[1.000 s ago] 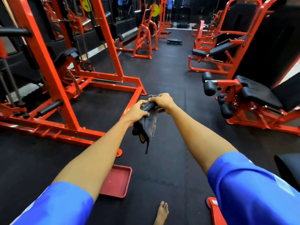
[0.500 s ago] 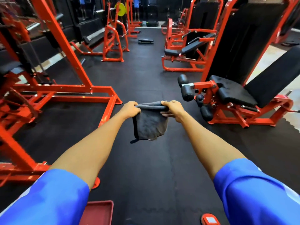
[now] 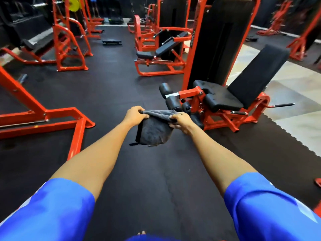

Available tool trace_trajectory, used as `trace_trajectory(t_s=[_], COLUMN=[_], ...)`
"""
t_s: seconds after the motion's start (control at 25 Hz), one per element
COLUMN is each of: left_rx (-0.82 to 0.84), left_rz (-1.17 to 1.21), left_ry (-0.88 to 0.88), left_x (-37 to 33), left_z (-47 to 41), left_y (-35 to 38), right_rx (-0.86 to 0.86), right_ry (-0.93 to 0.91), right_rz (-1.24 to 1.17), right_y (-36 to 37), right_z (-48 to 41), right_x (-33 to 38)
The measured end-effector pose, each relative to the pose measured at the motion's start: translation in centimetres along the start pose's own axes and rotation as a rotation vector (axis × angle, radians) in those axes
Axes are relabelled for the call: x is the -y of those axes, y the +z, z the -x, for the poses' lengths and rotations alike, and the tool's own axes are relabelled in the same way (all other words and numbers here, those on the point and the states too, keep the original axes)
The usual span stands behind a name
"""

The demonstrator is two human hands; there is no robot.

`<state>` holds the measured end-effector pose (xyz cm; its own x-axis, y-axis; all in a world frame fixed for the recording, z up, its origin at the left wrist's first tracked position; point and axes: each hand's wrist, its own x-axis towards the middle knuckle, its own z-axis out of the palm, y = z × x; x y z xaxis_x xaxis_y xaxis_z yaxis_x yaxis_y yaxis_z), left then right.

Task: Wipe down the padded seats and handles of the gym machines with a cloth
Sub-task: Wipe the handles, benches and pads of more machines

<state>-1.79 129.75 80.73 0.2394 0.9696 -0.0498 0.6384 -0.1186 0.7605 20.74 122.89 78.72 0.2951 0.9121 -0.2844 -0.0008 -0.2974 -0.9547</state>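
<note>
A dark grey cloth (image 3: 153, 130) hangs spread between my two hands, out in front of me above the black floor. My left hand (image 3: 135, 115) pinches its upper left corner and my right hand (image 3: 181, 121) pinches the upper right corner. Just beyond my right hand stands an orange leg machine with a black padded seat (image 3: 217, 98), an angled black backrest (image 3: 257, 75) and black roller pads (image 3: 171, 100). A side handle (image 3: 283, 105) sticks out on its right.
An orange rack frame (image 3: 52, 117) lies low on the left. Further back stand another orange machine with a black bench pad (image 3: 156, 53) and more orange frames (image 3: 69, 40). Black rubber flooring (image 3: 147, 180) runs between them; pale tiles (image 3: 295, 101) begin at the right.
The view has swung right and moved closer, bringing the leg machine nearer the centre. Over the second, the bunched cloth was spread out between both hands, which still hold its top corners.
</note>
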Motion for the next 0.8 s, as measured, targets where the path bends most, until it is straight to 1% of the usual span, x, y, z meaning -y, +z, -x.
trace_trajectory(t_s=[0.12, 0.24, 0.36, 0.4, 0.44, 0.48, 0.52, 0.56, 0.6, 0.68, 0.8], left_rx=[0.051, 0.091, 0.093, 0.096, 0.092, 0.095, 0.104, 0.12, 0.138, 0.202, 0.338], left_rz=[0.043, 0.082, 0.116, 0.125, 0.137, 0.142, 0.138, 0.126, 0.135, 0.19, 0.257], left_ry=[0.045, 0.079, 0.084, 0.083, 0.088, 0.099, 0.118, 0.145, 0.157, 0.16, 0.125], left_x=[-1.6, -3.1, -4.0, -4.3, -4.7, -5.2, -5.6, -6.3, -6.9, -8.0, -8.1], left_z=[-5.0, -10.2, -15.0, -16.3, -17.9, -19.5, -21.1, -22.6, -24.1, -26.5, -29.6], left_y=[1.0, 3.7, 7.0, 8.2, 9.6, 11.1, 12.7, 14.2, 15.8, 18.6, 21.5], right_rx=[-0.122, -0.229, -0.384, -0.39, -0.347, -0.269, -0.192, -0.138, -0.132, -0.207, -0.374], right_ry=[0.015, 0.063, 0.195, 0.269, 0.349, 0.422, 0.465, 0.469, 0.472, 0.459, 0.363], right_rz=[-0.035, -0.091, -0.208, -0.252, -0.285, -0.297, -0.284, -0.255, -0.214, -0.148, -0.089], right_y=[-0.4, -1.8, -3.0, -3.3, -3.7, -4.1, -4.5, -4.9, -5.5, -6.7, -8.8], right_z=[-3.9, -8.7, -13.7, -14.8, -16.1, -17.6, -19.3, -21.0, -23.3, -27.5, -31.9], right_x=[1.4, 1.7, 1.6, 1.8, 2.0, 2.2, 2.3, 2.8, 2.9, 2.7, 1.9])
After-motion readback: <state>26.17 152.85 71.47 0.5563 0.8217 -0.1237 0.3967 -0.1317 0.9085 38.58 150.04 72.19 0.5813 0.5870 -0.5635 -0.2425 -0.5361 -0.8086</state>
